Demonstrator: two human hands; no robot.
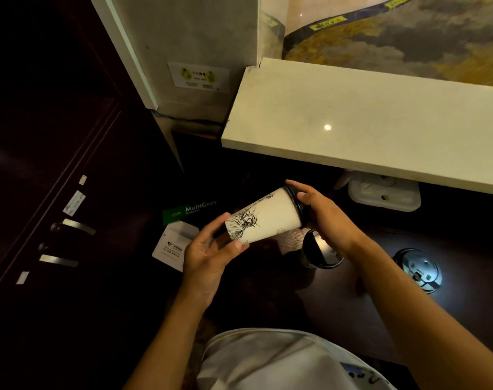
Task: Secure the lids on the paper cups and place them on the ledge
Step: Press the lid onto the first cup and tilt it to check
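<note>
While the left hand (211, 256) cups the bottom of a white paper cup with a Statue of Liberty sketch (263, 219), fingers curled around its base, the right hand (322, 213) is wrapped over the black plastic lid (296, 201) on its mouth. The cup's tipped sideways in mid-air, above the dark wooden tabletop (360, 313). Just under the right wrist sits a second cup with a black lid (321, 250), upright. The pale stone ledge (352, 119) is up behind, with no cups on it.
</note>
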